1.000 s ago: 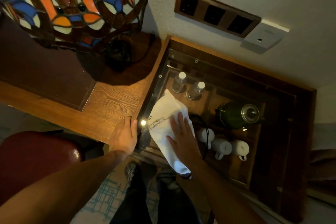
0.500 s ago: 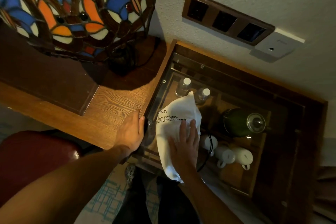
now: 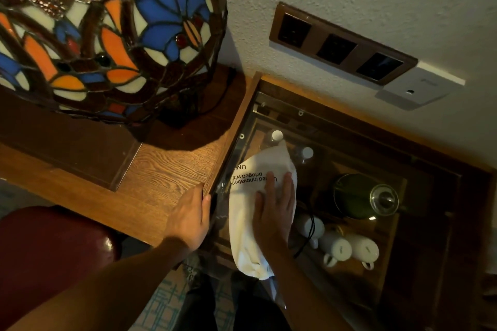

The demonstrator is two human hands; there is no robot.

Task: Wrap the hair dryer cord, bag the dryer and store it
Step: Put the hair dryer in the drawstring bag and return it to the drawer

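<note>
Step in hand: storing the white cloth bag with black printed lettering (image 3: 251,196), judged to hold the hair dryer, though no dryer shows.
Bag position: flat on the clear glass panel (image 3: 317,126) set in a dark wooden frame, just right of the brown wooden counter (image 3: 166,169); near end hanging past the front edge.
Right hand (image 3: 274,212): palm down on the middle of the bag, fingers spread and flat, grip apart, pressing rather than clamping.
Left hand (image 3: 188,219): laid on the counter's corner edge, fingers loosely together, holding nothing, seemingly steadying.
Under the glass: two small clear bottles with white caps (image 3: 277,137), a dark green kettle with a glass lid (image 3: 363,196), three white ceramic cups (image 3: 347,247).
Loose cord: thin black line (image 3: 312,226) beside the right wrist; cannot tell whether the dryer's own or on top of the glass.
Doing it well: keep pressure light on glass; slide the bag fully onto the panel so no end overhangs; tuck in any trailing cord first.
Risk: snagged cord or tipping overhang.
Nearby: stained-glass lamp shade in blue, orange and white (image 3: 107,35) on the counter, well clear.
</note>
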